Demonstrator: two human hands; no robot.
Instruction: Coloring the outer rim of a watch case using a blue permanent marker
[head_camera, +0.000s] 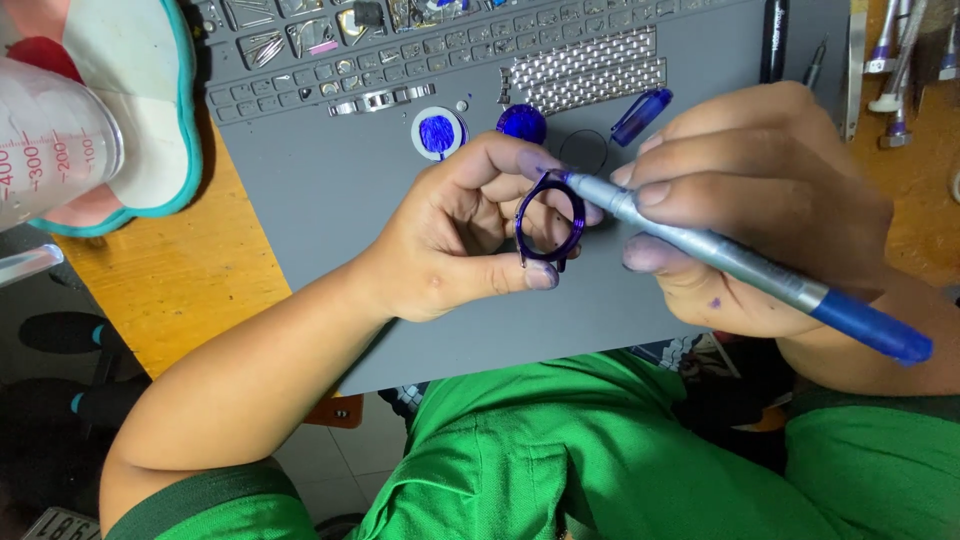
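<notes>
My left hand (460, 235) pinches a small round ring-shaped watch case (549, 220) coloured dark purple, held upright over the grey work mat (330, 200). My right hand (760, 200) grips a silver marker (720, 255) with a blue end. Its tip touches the top edge of the ring. Purple ink stains several fingertips of both hands.
On the mat behind the hands lie a white disc with a blue centre (438, 133), a blue round part (522, 122), a thin dark ring (584, 150), the blue marker cap (641, 115) and a metal watch band (590, 72). A measuring cup (50, 140) stands at left; tools (890, 70) at right.
</notes>
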